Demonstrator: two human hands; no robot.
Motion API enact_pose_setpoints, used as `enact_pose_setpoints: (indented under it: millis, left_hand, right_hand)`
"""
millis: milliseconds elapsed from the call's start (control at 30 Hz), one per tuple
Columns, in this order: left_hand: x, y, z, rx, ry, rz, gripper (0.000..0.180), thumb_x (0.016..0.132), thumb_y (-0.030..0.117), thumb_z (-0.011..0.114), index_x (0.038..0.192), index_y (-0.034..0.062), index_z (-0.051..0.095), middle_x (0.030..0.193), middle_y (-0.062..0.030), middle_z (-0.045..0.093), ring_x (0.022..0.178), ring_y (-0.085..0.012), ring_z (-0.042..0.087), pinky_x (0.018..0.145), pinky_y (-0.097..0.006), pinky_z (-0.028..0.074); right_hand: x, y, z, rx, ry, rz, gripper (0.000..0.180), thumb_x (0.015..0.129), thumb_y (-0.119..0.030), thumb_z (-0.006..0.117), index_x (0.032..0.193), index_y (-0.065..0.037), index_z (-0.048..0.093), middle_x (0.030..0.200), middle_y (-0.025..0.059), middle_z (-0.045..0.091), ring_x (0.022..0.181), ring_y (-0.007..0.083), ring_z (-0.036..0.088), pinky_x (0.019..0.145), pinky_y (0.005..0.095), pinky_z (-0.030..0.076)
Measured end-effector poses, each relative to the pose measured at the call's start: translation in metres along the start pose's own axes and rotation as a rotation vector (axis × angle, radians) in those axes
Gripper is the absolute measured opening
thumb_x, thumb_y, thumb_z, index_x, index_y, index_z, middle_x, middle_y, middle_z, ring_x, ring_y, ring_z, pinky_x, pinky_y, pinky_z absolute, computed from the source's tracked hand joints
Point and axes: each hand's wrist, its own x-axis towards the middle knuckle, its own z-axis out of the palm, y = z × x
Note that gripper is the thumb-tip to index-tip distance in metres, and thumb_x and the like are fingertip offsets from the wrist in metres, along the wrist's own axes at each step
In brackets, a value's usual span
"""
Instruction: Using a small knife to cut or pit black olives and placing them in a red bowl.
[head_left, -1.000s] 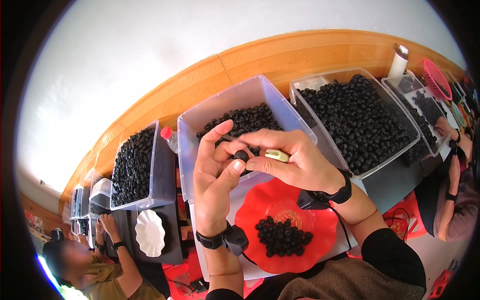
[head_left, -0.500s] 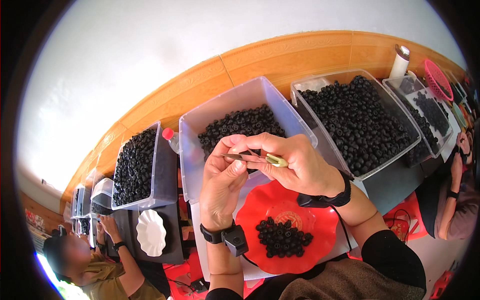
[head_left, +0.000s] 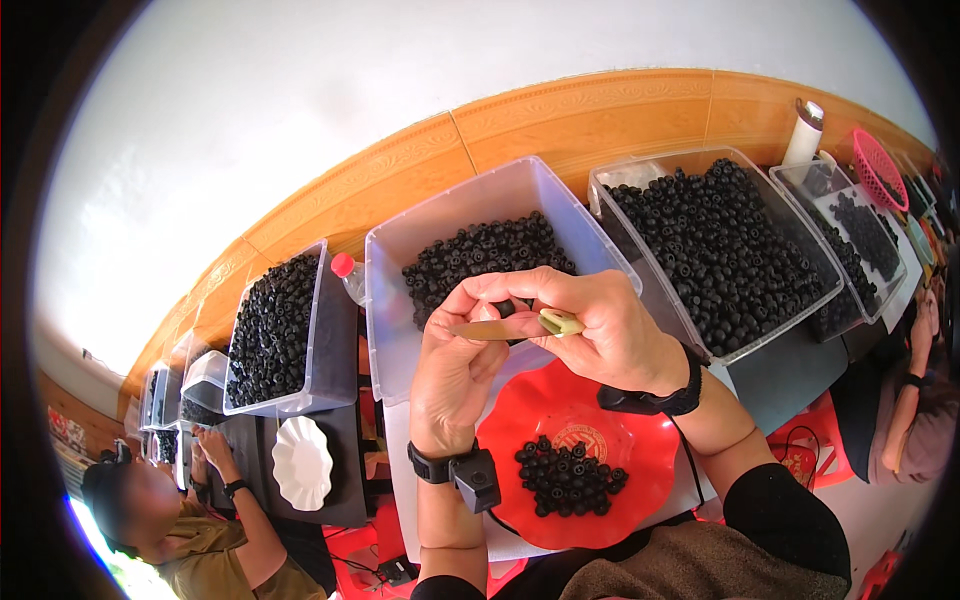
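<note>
One black piece [head_left: 505,308] is being worked on up between the fingertips, with the blade of a small knife [head_left: 560,322] right beside it; from where I stand I can't tell whether the edge has bitten into it, so I'd call this one unfinished. Below the hands, a modest pile [head_left: 570,480] lies in the red dish [head_left: 540,395], and I take those to be done, though the order is only my guess. Just beyond the hands, the tub [head_left: 400,270] holds a far larger heap [head_left: 480,252], so if that's the supply, most of it is left. The left hand [head_left: 455,365] comes up from its wrist nearly upright, fingers curled inward and thumb bent toward the tips; it seems to pinch the piece, though the fingers partly cover it. The right hand [head_left: 620,325] reaches in from the other side, its fist mostly closed on the pale green handle, index finger arched over toward the left fingertips, the blade pointing across to the left hand's thumb. Both elbows are bent, the forearms rising on either side of the dish, and the hands meet in the air above the table [head_left: 408,472], between tub and dish.
</note>
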Motion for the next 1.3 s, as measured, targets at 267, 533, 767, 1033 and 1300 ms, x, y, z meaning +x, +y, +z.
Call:
enact_pose_setpoints:
  millis: [267, 533, 767, 1033, 1300]
  left_hand:
    - [-0.003, 0.003, 0.004, -0.097, -0.016, -0.010, 0.014, 0.091, 0.005, 0.056, 0.105, 0.0027, 0.056, 0.078, -0.0019, 0.061, 0.045, -0.0002, 0.032, 0.041, -0.015, 0.024]
    - [-0.001, 0.005, 0.020, -0.134, 0.169, -0.020, 0.018, 0.096, 0.019, 0.052, 0.110, 0.0092, 0.056, 0.071, 0.0034, 0.053, 0.042, -0.0018, 0.029, 0.037, -0.018, 0.023]
    - [-0.002, 0.008, -0.005, -0.167, 0.067, 0.055, 0.021, 0.092, 0.011, 0.056, 0.112, 0.0055, 0.058, 0.102, -0.0078, 0.062, 0.061, -0.0056, 0.048, 0.055, -0.019, 0.040]
    - [0.000, 0.006, -0.008, -0.134, 0.069, 0.118, 0.021, 0.091, 0.008, 0.056, 0.112, 0.0073, 0.055, 0.101, -0.0109, 0.063, 0.043, -0.0030, 0.031, 0.041, -0.017, 0.026]
    - [-0.002, 0.009, 0.004, -0.126, 0.086, 0.109, 0.017, 0.088, 0.001, 0.056, 0.105, 0.0056, 0.056, 0.098, -0.0128, 0.063, 0.046, -0.0022, 0.031, 0.043, -0.016, 0.026]
  right_hand:
    - [-0.003, 0.009, 0.008, 0.025, 0.084, -0.027, 0.038, 0.079, 0.006, 0.062, 0.115, -0.006, 0.058, 0.097, 0.0101, 0.068, 0.076, 0.0215, 0.068, 0.063, 0.0274, 0.052]
    - [-0.003, 0.010, 0.012, -0.131, 0.126, -0.104, 0.037, 0.079, 0.002, 0.065, 0.114, -0.009, 0.064, 0.088, 0.0110, 0.069, 0.072, 0.0231, 0.068, 0.060, 0.0263, 0.053]
    - [-0.003, -0.002, -0.003, -0.125, 0.101, 0.079, 0.024, 0.081, -0.019, 0.072, 0.099, -0.006, 0.063, 0.063, 0.0084, 0.061, 0.054, 0.0223, 0.060, 0.047, 0.0276, 0.044]
    - [-0.002, -0.005, -0.001, -0.212, 0.093, 0.159, 0.027, 0.083, -0.027, 0.070, 0.083, -0.003, 0.059, 0.055, 0.0055, 0.047, 0.047, 0.0171, 0.047, 0.045, 0.0276, 0.036]
    - [-0.001, -0.006, -0.002, -0.315, 0.067, 0.097, 0.025, 0.081, -0.022, 0.072, 0.083, 0.000, 0.060, 0.056, 0.0057, 0.046, 0.046, 0.0142, 0.043, 0.045, 0.0267, 0.035]
